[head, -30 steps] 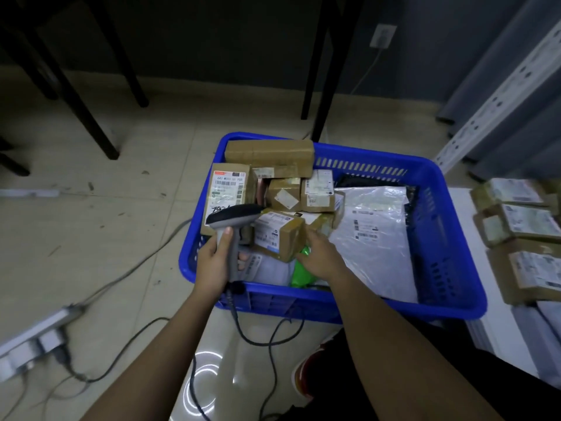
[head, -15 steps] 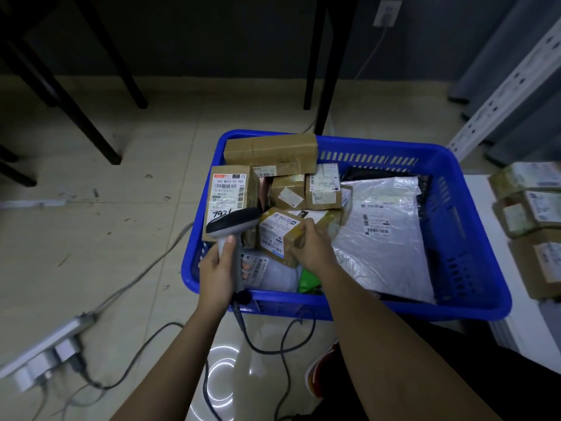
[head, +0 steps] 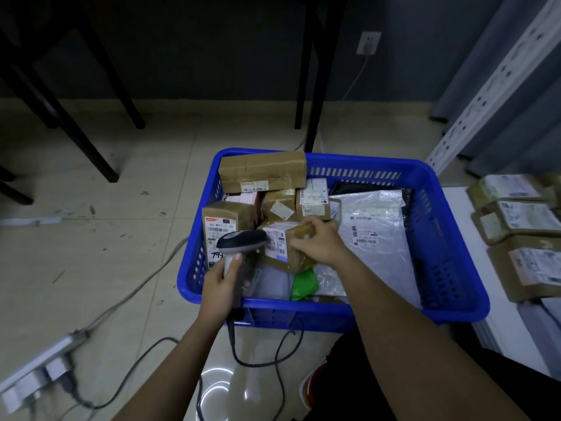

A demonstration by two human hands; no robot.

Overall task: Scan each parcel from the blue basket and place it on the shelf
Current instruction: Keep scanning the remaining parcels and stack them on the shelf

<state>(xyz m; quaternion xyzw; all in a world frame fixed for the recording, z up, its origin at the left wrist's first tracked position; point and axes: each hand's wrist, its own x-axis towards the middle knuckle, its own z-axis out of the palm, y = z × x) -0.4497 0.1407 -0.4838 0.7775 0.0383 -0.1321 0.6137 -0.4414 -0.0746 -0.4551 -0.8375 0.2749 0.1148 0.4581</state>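
The blue basket (head: 449,302) sits on the floor, filled with several cardboard parcels and plastic mailers. My right hand (head: 318,244) grips a small brown parcel (head: 280,246) with a white barcode label, tilted up inside the basket. My left hand (head: 220,288) holds the grey barcode scanner (head: 241,240) by its handle, its head close to the parcel's label. The white shelf (head: 455,238) lies at the right with three labelled brown parcels (head: 522,226) on it.
A long brown box (head: 262,170) rests on the basket's far left rim. A white mailer (head: 373,226) and a green bag (head: 305,284) lie inside. The scanner cable (head: 267,364) loops on the floor. A power strip (head: 39,372) lies at the lower left. Black table legs (head: 309,71) stand behind.
My right hand has closed around the small brown parcel and tipped it up, its label facing the scanner. The view has shifted a little to the left.
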